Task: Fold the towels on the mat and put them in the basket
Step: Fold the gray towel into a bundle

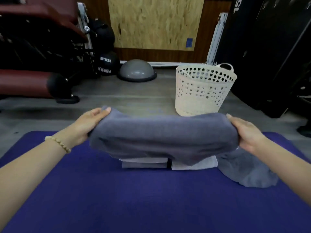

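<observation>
A folded grey towel (161,137) hangs in the air above the blue mat (117,199). My left hand (87,123) grips its left end and my right hand (247,132) grips its right end. Below it on the mat lie a folded grey and white stack (144,163) and a folded white towel (202,164), both partly hidden by the held towel. An unfolded grey towel (247,170) lies crumpled on the mat at the right. The cream perforated basket (203,89) stands upright on the floor beyond the mat, to the right.
A grey half-dome balance trainer (137,70) sits on the floor at the back. Dark red padded gym benches (25,81) and black medicine balls (107,64) stand at the left. Black equipment (269,56) fills the right side.
</observation>
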{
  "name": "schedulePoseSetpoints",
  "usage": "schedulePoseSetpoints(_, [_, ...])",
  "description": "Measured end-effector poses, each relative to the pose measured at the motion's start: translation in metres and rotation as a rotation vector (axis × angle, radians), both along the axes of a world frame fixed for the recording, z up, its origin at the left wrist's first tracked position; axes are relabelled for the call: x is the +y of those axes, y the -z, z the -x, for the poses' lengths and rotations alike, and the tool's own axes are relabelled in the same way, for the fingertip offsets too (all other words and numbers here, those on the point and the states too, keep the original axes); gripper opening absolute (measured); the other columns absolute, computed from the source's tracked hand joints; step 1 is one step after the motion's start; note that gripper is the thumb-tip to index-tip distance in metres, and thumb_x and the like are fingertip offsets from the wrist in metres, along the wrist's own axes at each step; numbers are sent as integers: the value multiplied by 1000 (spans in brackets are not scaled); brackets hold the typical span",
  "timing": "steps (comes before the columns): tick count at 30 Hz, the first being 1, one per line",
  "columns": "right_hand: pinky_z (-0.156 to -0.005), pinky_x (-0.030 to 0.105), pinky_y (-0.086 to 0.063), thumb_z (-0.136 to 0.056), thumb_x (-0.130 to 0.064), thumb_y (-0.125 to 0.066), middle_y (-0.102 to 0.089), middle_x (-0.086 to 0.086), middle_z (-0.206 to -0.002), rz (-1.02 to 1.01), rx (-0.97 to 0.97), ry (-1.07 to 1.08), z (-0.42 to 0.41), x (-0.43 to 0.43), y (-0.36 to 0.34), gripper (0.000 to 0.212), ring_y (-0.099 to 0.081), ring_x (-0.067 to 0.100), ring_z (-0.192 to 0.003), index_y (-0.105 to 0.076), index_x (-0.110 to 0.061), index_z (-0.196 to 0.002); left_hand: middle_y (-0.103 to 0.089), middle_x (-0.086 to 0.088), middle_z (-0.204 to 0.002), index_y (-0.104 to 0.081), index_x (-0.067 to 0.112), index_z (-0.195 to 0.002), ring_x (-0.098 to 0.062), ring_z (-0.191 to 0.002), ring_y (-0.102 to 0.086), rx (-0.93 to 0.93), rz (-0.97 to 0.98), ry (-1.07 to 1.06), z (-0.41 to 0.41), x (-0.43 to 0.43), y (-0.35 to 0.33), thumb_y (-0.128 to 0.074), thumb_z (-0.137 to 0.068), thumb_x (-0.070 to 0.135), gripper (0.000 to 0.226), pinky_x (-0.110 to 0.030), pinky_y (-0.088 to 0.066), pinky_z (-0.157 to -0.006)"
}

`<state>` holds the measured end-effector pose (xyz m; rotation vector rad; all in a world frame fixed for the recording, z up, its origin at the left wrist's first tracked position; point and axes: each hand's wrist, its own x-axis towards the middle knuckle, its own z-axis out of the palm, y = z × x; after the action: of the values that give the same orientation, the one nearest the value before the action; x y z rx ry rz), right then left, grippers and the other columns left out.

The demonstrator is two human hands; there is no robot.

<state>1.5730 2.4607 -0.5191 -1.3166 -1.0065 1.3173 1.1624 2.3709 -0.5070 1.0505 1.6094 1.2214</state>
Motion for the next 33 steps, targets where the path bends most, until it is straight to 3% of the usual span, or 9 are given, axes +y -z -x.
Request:
schedulePoseSetpoints(4, [-66,30,-47,-97,-17,-53,-68,10,-82,266,-349,-165,-14,-39,89,20,-61,21,-76,-64,-5,-86,-74,5,-88,-65,15,-97,-4,-77,-69,181,435,375,2,-37,79,-49,-95,38,28,-16,-50,-64])
schedulePoseSetpoints(6, [-67,30,-47,-96,-18,-55,-67,7,-74,388,-453,-315,-20,-58,131,21,-61,19,-73,-62,-5,-81,-74,9,-90,-67,17,-102,-1,-83,-69,168,616,525,2,-52,118,-47,-93,45,35,-15,-50,-68])
schedulePoseSetpoints(10, [-69,27,-47,-96,-30,-55,-67,3,-82,532,-626,-474,-21,-84,197,24,-62,16,-78,-61,-10,-83,-73,0,-87,-73,10,-94,-13,-80,-66,287,823,600,8,-72,195,-50,-81,65,60,-25,-48,-71])
schedulePoseSetpoints(14, [-64,23,-44,-97,-34,-53,-64,4,-86,487,-673,-453,-12,-91,244,26,-58,13,-75,-56,-11,-85,-75,-4,-87,-73,12,-94,-13,-74,-67,349,830,485,15,-83,252,-56,-82,62,54,-24,-52,-66])
schedulePoseSetpoints(18, [-52,20,-43,-96,-25,-55,-61,6,-68,343,-652,-265,0,-80,280,20,-52,15,-59,-53,-6,-89,-65,10,-57,-68,11,-85,-2,-49,-60,211,653,189,12,-82,292,-62,-91,31,22,-15,-46,-48])
schedulePoseSetpoints(20, [-54,25,-50,-96,-23,-55,-61,6,-65,342,-705,-221,4,-69,297,17,-53,17,-54,-54,-7,-91,-64,3,-62,-67,9,-85,-7,-55,-59,195,634,92,16,-78,312,-62,-92,20,13,-19,-47,-52])
schedulePoseSetpoints(23, [-72,34,-47,-93,-27,-59,-64,4,-87,346,-850,-274,10,-46,314,15,-58,20,-74,-53,-13,-95,-60,-6,-76,-64,6,-85,-18,-71,-55,278,620,-11,22,-62,332,-63,-92,17,12,-25,-45,-63])
schedulePoseSetpoints(27, [-84,30,-41,-89,-26,-66,-54,3,-111,268,-876,-233,23,-11,323,35,-54,21,-103,-54,-8,-116,-59,-7,-101,-55,4,-119,-21,-90,-56,315,586,-146,24,-30,338,-64,-90,27,38,-28,-44,-80])
schedulePoseSetpoints(33, [-87,30,-41,-90,-29,-64,-57,15,-124,371,-685,-53,46,17,334,44,-55,27,-109,-53,-1,-123,-60,-5,-98,-60,6,-115,-20,-88,-55,306,508,-191,16,2,351,-59,-93,30,32,-29,-41,-78])
